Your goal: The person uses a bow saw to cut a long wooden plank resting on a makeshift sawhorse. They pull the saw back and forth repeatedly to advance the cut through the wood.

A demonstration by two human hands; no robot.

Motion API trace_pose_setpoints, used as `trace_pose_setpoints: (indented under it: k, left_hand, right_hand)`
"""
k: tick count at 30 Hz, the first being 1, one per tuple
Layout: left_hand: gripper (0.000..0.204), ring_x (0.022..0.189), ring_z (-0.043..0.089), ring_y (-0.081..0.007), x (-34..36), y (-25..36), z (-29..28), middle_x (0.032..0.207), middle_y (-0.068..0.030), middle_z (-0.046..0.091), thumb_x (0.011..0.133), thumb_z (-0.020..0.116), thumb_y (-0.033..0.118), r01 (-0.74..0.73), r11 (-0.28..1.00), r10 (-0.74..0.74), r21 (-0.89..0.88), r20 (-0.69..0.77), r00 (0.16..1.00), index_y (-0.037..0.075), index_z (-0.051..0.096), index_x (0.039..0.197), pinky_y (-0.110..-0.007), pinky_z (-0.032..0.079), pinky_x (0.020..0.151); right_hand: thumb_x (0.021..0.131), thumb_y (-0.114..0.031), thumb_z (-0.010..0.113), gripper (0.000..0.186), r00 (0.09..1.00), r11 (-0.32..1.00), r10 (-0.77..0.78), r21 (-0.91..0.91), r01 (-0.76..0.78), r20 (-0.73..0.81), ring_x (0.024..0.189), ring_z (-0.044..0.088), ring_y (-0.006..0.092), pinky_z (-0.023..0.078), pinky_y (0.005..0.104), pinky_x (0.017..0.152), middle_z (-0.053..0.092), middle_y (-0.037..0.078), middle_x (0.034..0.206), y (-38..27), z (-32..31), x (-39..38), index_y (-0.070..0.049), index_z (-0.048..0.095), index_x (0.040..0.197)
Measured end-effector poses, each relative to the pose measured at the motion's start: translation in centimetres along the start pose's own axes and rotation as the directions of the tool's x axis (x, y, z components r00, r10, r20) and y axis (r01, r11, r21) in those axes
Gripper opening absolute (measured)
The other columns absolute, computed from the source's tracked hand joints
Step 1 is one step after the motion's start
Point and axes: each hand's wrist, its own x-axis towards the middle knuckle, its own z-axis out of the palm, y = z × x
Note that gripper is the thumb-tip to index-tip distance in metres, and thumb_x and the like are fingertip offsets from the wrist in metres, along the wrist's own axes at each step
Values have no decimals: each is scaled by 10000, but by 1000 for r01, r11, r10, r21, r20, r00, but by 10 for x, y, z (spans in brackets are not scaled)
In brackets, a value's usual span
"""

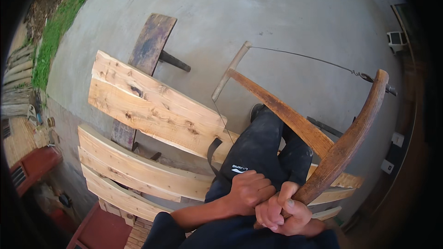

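A wooden frame saw (pixel 288 120) slants across my lap, with a worn brown crossbar, a thick curved side arm and a paler far arm. My right hand (pixel 284 207) is wrapped round the lower end of the curved arm. My left hand (pixel 251 191) is a closed fist right beside it; what its fingers hold, if anything, is hidden. A thin line runs down from the far arm toward my thigh, where it is lost against dark trousers. Under my leg lies a wide, pale, knotty board (pixel 152 103), resting across a dark, stained wooden bench (pixel 154 37).
Several more pale boards (pixel 138 166) lie nearer me, parallel to the wide one. A bench leg (pixel 175 61) juts out over the concrete floor (pixel 295 9). Red furniture (pixel 104 228) stands at the lower left, with stacked logs (pixel 18 78) and grass (pixel 48 50) beyond.
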Motion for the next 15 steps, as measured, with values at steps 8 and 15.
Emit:
trace_pose_setpoints:
  k: [8,15]
  left_hand:
    - [285,615,528,-288,-7,-100,4,650,-59,497,665,798,239,130,991,-128,-13,-277,952,89,557,695,-415,380,580]
    - [253,587,502,-232,-8,-40,7,614,-31,463,656,742,188,53,998,-48,19,-195,980,115,505,605,-382,339,554]
  right_hand:
    - [1072,-248,494,283,944,999,-31,24,41,-330,389,358,175,321,358,453,411,22,516,49,-36,98,-154,410,819]
    - [1081,-221,442,213,972,996,-62,-73,46,-225,386,391,173,354,363,441,426,34,527,23,-7,29,-133,412,889]
